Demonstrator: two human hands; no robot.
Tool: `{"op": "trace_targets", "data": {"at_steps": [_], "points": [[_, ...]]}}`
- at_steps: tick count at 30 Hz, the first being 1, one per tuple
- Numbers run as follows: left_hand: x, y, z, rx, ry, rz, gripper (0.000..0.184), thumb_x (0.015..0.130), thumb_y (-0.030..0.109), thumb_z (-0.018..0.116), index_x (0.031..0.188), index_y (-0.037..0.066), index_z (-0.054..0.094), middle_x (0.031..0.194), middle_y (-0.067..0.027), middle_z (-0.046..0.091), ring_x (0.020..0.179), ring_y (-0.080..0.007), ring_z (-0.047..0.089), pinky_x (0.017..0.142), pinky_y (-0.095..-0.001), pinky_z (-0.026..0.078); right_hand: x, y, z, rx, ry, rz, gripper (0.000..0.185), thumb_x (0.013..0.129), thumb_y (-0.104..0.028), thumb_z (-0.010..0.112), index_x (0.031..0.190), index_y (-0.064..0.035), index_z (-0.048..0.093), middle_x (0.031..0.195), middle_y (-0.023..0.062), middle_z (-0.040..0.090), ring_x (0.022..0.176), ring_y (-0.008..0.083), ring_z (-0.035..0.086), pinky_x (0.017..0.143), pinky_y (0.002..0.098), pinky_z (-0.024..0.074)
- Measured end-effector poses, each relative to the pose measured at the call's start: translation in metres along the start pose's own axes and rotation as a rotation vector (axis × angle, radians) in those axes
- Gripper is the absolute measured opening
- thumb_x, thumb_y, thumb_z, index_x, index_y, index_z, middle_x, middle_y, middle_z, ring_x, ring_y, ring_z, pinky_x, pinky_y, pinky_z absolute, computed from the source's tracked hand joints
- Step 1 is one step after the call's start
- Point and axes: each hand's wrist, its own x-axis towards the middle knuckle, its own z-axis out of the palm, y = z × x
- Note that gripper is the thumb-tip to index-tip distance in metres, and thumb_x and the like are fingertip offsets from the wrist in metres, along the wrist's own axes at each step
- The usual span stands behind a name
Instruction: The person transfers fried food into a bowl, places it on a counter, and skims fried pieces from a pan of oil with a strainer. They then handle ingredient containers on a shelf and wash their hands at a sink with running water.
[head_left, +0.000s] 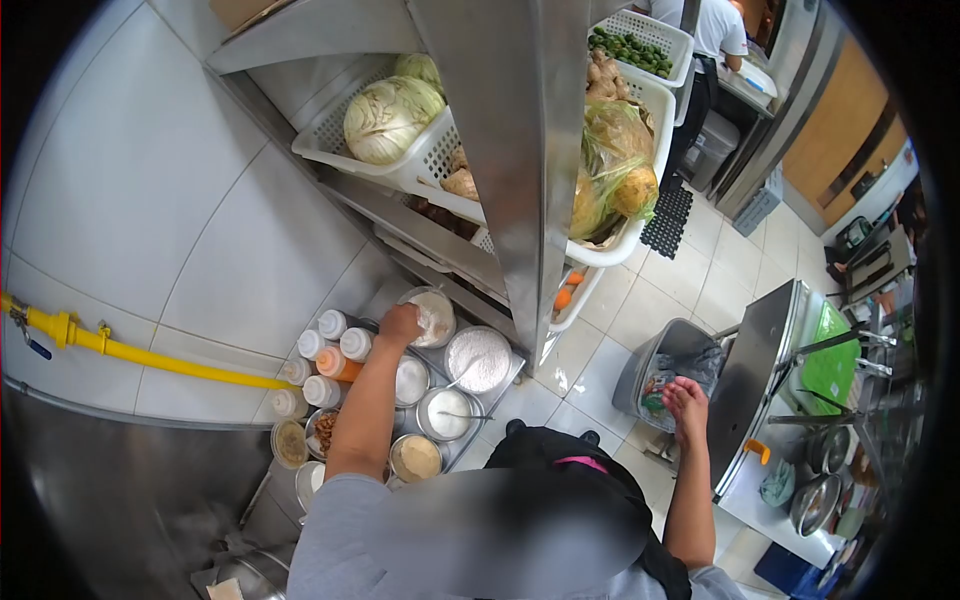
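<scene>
My left hand [401, 325] reaches out over the row of seasonings. Its curled fingers are at the left side of a clear round container [437, 322] of whitish contents, and the fingertips are hidden. Close by stand a bowl of white granules [478, 360] with a spoon, a bowl of fine white powder [445, 413] with a spoon, and another white-filled container [410, 381]. Held up in the air on the other side, my right hand [685, 408] has loosely bent fingers apart and nothing visible in it. A grey bin [640, 385] lies below and beyond it.
White squeeze bottles [332, 323] and an orange-filled one [335, 362] line the wall side. A steel shelf post [520, 180] rises ahead, beside baskets with cabbage [392, 120] and bagged produce [612, 170]. A steel counter [760, 370] with a green board [828, 355] is right.
</scene>
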Motion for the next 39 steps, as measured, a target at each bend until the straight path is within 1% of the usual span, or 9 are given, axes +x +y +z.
{"op": "trace_targets", "data": {"at_steps": [3,9,13,18,23,28,34,36,39], "points": [[0.005,-0.012,0.000,-0.093,0.182,-0.052,0.022,0.076,0.007,0.061,0.096,0.007,0.069,0.096,-0.0205,0.068,0.095,-0.0380,0.065,0.082,-0.0461,0.053,-0.001,0.000,0.000,-0.010,0.025,-0.003,0.017,0.092,-0.003,0.055,0.109,-0.0044,0.056,0.096,0.0067,0.064,0.084,0.0152,0.065,0.074,0.0270,0.0559],[0.010,0.003,0.010,-0.121,0.301,-0.083,0.019,0.078,0.007,0.059,0.094,0.005,0.069,0.100,-0.0224,0.066,0.095,-0.0371,0.064,0.082,-0.0445,0.053,0.002,0.007,-0.001,-0.017,0.021,0.007,0.017,0.092,-0.004,0.057,0.109,-0.0045,0.057,0.095,0.0070,0.065,0.082,0.0153,0.065,0.073,0.0274,0.0563],[0.005,0.013,0.009,-0.079,0.168,-0.130,0.027,0.076,0.008,0.062,0.101,0.005,0.071,0.105,-0.0212,0.067,0.098,-0.0382,0.063,0.085,-0.0427,0.052,-0.004,-0.001,0.008,-0.023,0.021,0.017,0.016,0.092,-0.004,0.057,0.108,-0.0048,0.057,0.095,0.0069,0.065,0.082,0.0152,0.065,0.073,0.0275,0.0563],[0.011,-0.010,0.024,-0.417,0.184,0.009,0.023,0.074,0.008,0.062,0.094,0.003,0.072,0.104,-0.0224,0.067,0.100,-0.0368,0.064,0.088,-0.0429,0.051,-0.005,-0.001,0.003,-0.001,0.012,0.006,0.015,0.092,-0.004,0.056,0.107,-0.0047,0.057,0.094,0.0066,0.065,0.081,0.0151,0.065,0.072,0.0275,0.0562],[0.006,-0.009,0.019,-0.296,0.260,0.010,0.027,0.072,0.007,0.065,0.099,0.004,0.070,0.107,-0.0226,0.066,0.101,-0.0384,0.063,0.087,-0.0431,0.051,-0.005,0.005,0.001,-0.022,0.025,0.006,0.014,0.092,-0.004,0.056,0.106,-0.0049,0.058,0.093,0.0062,0.065,0.080,0.0148,0.065,0.072,0.0271,0.0563],[0.002,0.004,0.018,-0.183,0.196,0.026,0.030,0.071,0.005,0.067,0.101,0.002,0.067,0.107,-0.0222,0.065,0.100,-0.0393,0.062,0.085,-0.0439,0.051,-0.006,0.005,0.007,-0.036,0.018,0.026,0.014,0.093,-0.004,0.056,0.106,-0.0053,0.058,0.092,0.0053,0.065,0.079,0.0143,0.065,0.072,0.0271,0.0563],[-0.004,0.017,0.001,-0.190,0.210,-0.031,0.030,0.072,0.010,0.066,0.101,0.013,0.071,0.101,-0.0139,0.066,0.095,-0.0344,0.064,0.081,-0.0435,0.053,-0.006,0.001,0.008,-0.034,0.012,0.018,0.014,0.092,-0.004,0.056,0.106,-0.0054,0.058,0.093,0.0051,0.065,0.080,0.0140,0.065,0.073,0.0274,0.0562],[-0.010,0.025,-0.002,-0.105,0.206,0.177,0.028,0.072,0.014,0.067,0.100,0.014,0.071,0.103,-0.0116,0.067,0.096,-0.0324,0.065,0.080,-0.0425,0.053,-0.006,0.003,0.008,-0.036,-0.002,0.020,0.014,0.092,-0.003,0.055,0.106,-0.0053,0.058,0.093,0.0051,0.065,0.080,0.0141,0.065,0.073,0.0275,0.0563],[-0.011,0.028,0.006,-0.076,0.163,0.281,0.028,0.071,0.016,0.068,0.100,0.014,0.070,0.102,-0.0098,0.068,0.096,-0.0309,0.065,0.079,-0.0420,0.053,-0.006,0.006,0.009,-0.044,0.015,0.027,0.015,0.092,-0.003,0.054,0.107,-0.0052,0.057,0.094,0.0051,0.065,0.081,0.0144,0.065,0.074,0.0274,0.0561]]}}
